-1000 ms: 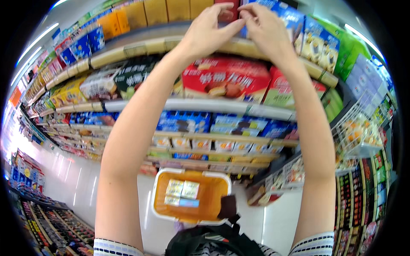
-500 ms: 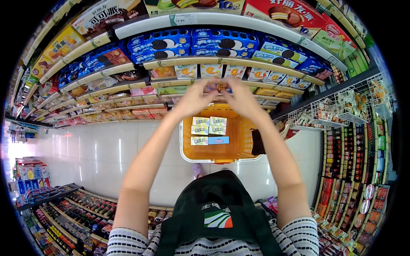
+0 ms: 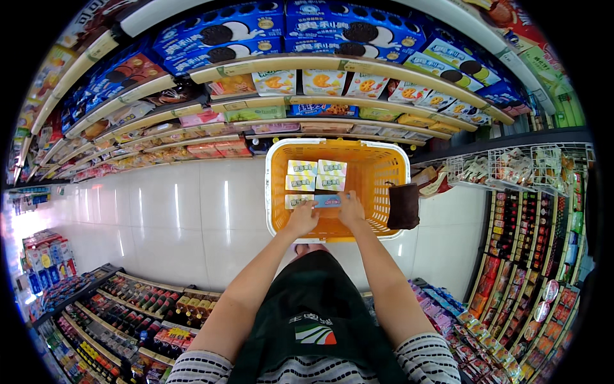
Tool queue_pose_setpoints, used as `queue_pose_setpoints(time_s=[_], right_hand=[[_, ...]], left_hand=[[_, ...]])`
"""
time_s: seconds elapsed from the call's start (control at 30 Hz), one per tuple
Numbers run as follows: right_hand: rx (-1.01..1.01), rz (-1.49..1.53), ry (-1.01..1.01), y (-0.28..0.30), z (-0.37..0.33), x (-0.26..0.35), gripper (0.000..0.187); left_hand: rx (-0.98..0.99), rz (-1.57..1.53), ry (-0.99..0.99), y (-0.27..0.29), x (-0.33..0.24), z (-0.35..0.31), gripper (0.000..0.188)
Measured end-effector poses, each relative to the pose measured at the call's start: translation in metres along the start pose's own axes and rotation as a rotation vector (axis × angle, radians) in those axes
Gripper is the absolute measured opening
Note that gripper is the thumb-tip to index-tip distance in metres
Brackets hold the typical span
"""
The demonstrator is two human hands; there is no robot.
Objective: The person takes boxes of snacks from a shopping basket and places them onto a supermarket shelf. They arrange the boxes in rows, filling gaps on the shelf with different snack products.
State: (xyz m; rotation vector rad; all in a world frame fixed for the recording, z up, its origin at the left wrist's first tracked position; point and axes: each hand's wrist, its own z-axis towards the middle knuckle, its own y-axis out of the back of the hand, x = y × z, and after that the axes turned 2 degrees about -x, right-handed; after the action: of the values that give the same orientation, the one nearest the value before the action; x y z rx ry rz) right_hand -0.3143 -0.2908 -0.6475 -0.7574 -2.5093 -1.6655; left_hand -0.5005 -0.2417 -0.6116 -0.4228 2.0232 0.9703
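Note:
A yellow shopping basket with a white rim (image 3: 274, 221) stands on the floor before me. Inside it, several small white-and-green boxes (image 3: 331, 183) lie flat in two columns, with one light blue box (image 3: 328, 201) at the near right of the group. My left hand (image 3: 303, 217) reaches in, its fingertips at the left end of the light blue box. At the box's right end my right hand (image 3: 351, 208) closes in with bent fingers. Both hands hold the box between them, low in the basket. The undersides of the fingers are hidden.
Shelves ahead carry large blue cookie boxes (image 3: 220, 35) and a blue cookie pack (image 3: 323, 110) lower down. A dark brown pouch (image 3: 403, 207) hangs at the basket's right side. Wire baskets of packets (image 3: 511, 168) line the right. Behind are shelves of bottles (image 3: 137, 304).
Both hands have come down from the shelf into the basket, onto the light blue box. The blue cookie pack they were at stays on the shelf. My view has tilted.

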Motion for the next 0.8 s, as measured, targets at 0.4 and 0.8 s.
queue_pose_setpoints(time_s=[0.4, 0.8], right_hand=[[0.003, 0.200, -0.082, -0.024, 0.011, -0.013, 0.049], [-0.017, 0.367, 0.199, 0.037, 0.013, -0.024, 0.045]], left_hand=[[0.134, 0.148, 0.111, -0.028, 0.013, 0.035, 0.053], [0.250, 0.247, 0.194, 0.006, -0.010, 0.055, 0.066]])
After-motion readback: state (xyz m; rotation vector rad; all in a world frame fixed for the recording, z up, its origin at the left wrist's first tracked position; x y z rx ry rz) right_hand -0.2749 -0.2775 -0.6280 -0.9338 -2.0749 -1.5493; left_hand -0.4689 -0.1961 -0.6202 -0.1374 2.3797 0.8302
